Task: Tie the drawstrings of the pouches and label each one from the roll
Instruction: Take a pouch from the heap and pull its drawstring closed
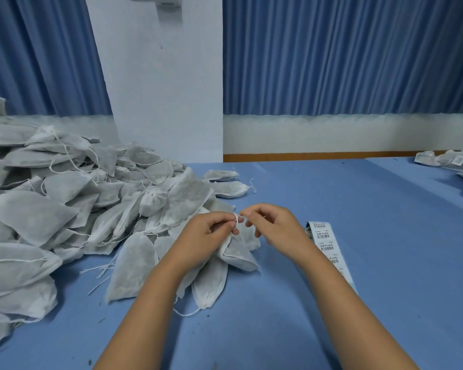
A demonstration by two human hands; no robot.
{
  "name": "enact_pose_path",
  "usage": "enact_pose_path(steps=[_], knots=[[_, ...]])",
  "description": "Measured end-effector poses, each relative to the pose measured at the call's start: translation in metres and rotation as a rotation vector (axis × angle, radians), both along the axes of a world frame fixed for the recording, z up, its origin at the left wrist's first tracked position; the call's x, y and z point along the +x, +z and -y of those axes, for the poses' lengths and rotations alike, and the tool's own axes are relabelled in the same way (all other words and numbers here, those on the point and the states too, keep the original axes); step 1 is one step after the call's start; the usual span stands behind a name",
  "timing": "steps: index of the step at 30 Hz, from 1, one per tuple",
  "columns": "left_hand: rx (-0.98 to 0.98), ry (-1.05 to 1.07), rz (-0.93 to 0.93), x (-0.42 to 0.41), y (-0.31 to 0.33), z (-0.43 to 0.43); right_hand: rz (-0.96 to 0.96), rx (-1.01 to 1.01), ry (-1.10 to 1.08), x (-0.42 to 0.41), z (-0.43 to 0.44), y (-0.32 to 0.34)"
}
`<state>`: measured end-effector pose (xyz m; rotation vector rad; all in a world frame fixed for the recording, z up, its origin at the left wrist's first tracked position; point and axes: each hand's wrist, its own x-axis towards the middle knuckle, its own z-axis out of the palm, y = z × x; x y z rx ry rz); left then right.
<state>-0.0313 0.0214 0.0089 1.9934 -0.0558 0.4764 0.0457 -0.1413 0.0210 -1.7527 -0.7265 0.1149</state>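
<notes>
Fingers of my left hand (pixel 211 231) are curled and pinch the thin white drawstring (pixel 235 217), which is looped round one fingertip. My right hand (pixel 270 225) pinches the same string from the right side, its fingers bent too. The white non-woven pouch (pixel 238 253) hangs just under both hands, in the middle of the blue table (pixel 372 209). A strip of white barcode labels (pixel 326 244) lies just right of my right wrist. A heap of grey-white pouches (pixel 64 196) fills the left side.
</notes>
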Motion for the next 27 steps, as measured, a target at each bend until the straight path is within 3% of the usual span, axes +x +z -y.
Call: enact_pose_path(steps=[4,8,14,18,23,27], knots=[[0.004,0.0,0.032,-0.001,0.001,0.001,0.021,-0.015,-0.025,-0.004,-0.007,-0.006],[0.006,-0.011,0.012,0.0,-0.001,0.002,0.04,0.103,-0.039,-0.004,-0.006,-0.004],[0.034,-0.051,-0.023,0.0,-0.002,0.005,-0.133,0.232,0.1,-0.007,-0.003,0.004],[0.008,-0.106,-0.088,-0.002,0.0,0.009,-0.28,0.352,0.034,-0.009,-0.008,0.003],[-0.177,-0.163,-0.13,-0.004,0.002,0.012,-0.525,0.307,0.016,-0.004,-0.005,0.001],[-0.253,-0.115,-0.129,-0.003,0.001,0.01,-0.416,0.206,-0.074,0.0,0.0,0.002]])
